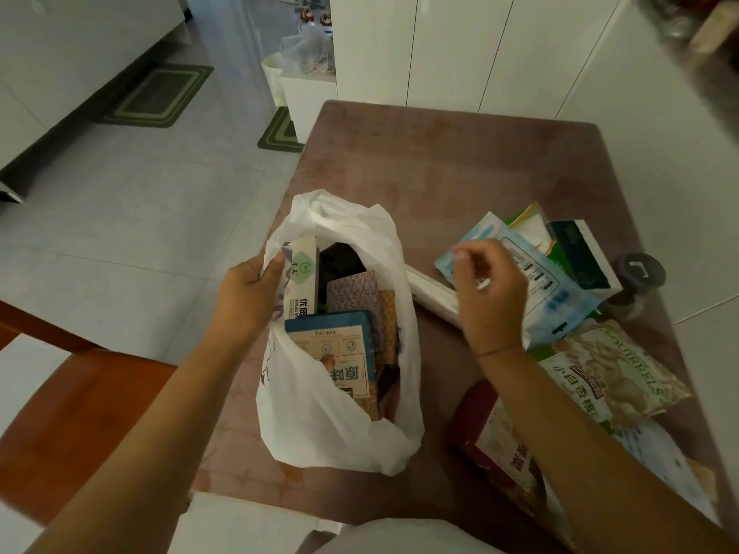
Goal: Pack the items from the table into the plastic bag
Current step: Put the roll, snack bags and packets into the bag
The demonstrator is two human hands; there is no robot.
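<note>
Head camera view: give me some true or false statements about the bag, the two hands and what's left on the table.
1. The left hand grips the rim of the plastic bag. True.
2. The plastic bag is empty. False: it already holds several boxes and packets.
3. The right hand is inside the bag. False: it is over the light blue pouch on the table.
4. The squirrel-print packet lies on the table. True.
5. The red packet is in the bag. False: it lies on the table beside the bag.
</note>
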